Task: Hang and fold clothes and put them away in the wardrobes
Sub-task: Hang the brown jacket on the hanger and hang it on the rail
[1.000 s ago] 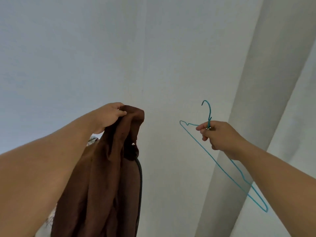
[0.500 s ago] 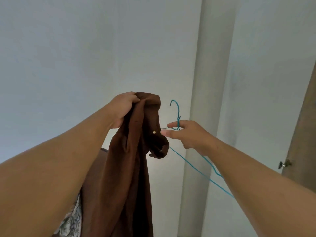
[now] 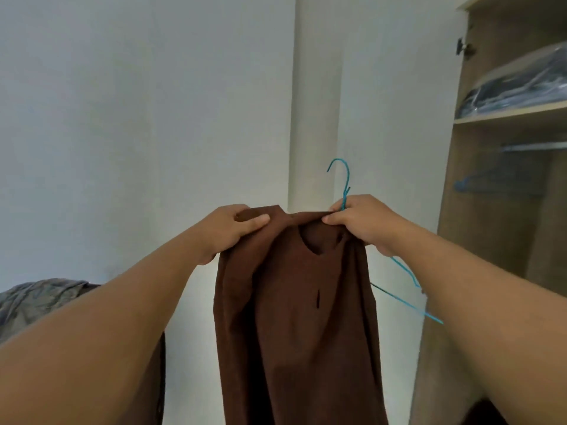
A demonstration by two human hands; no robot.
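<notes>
A brown garment (image 3: pixel 294 317) hangs in front of me, held up by its top edge. My left hand (image 3: pixel 233 228) pinches the left part of that edge. My right hand (image 3: pixel 365 219) grips the right part of the edge together with the neck of a blue wire hanger (image 3: pixel 345 176). The hanger's hook sticks up above my right fist, and its lower wires run down to the right behind my forearm. An opening and a small slit show in the cloth below my right hand.
An open wooden wardrobe (image 3: pixel 484 210) stands at the right, with a shelf (image 3: pixel 509 115) holding dark clothes in plastic, a metal rail (image 3: pixel 534 147) and blue hangers (image 3: pixel 478 182) on it. A white wall and pillar (image 3: pixel 313 102) are ahead. Grey cloth (image 3: pixel 33 299) lies low at the left.
My view has dropped and turned right, bringing the wardrobe into sight. My right hand has closed onto the garment's top edge with the hanger, and the cloth is now spread between both hands.
</notes>
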